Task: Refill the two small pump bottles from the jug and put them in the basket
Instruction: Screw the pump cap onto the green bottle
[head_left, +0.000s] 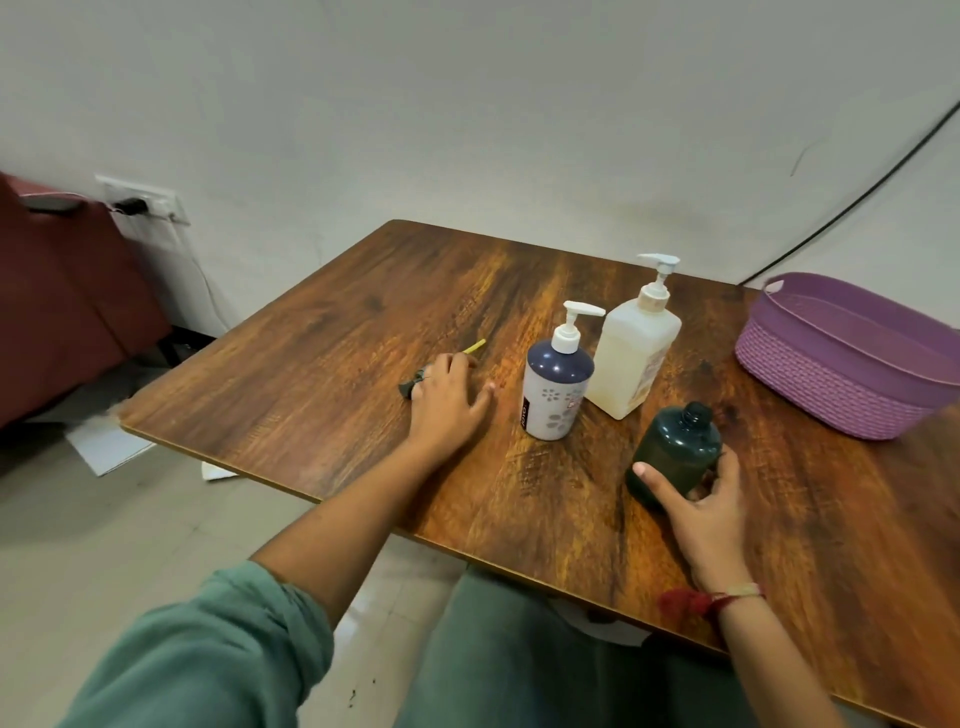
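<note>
My right hand (701, 499) grips a dark green bottle (675, 452) with no pump on its open neck; it stands tilted on the wooden table (322, 332). My left hand (447, 395) lies over the removed dark pump (408, 388), fingers curled on it, and its yellow tube (475, 347) sticks out past the fingers. A navy and white pump bottle (556, 384) stands between my hands. Behind it stands the larger cream jug (631, 353) with a white pump top. The purple basket (831, 384) sits at the right, apparently empty.
The table's left edge and near edge border bare floor. A dark red seat (62, 312) stands at the left by a wall socket (140, 205). A black cable (857, 197) runs down the wall behind the basket.
</note>
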